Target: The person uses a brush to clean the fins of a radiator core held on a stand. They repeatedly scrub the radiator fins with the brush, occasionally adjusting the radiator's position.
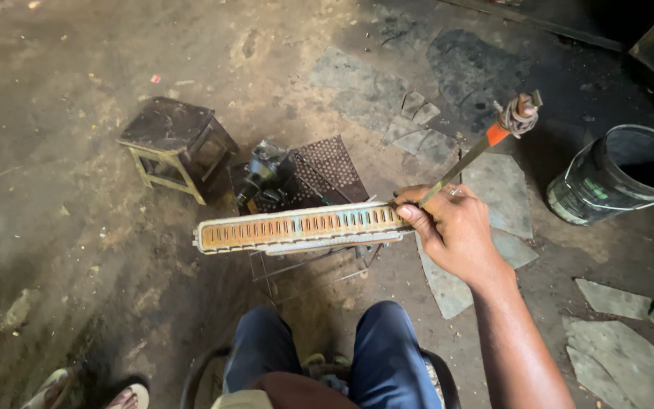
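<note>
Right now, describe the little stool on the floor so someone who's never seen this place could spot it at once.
Start at the long slotted metal strip that the right hand holds above the knees. Just beyond its left end, on the dirt floor, stands the stool. It is small, square and wooden, with a dark grimy top and pale legs, unlike the black motor beside it.

orange slotted strip (300, 226) with teal patches; rod (467, 160) banded orange; dark perforated mesh (331, 168); black bucket (621, 176).
</note>
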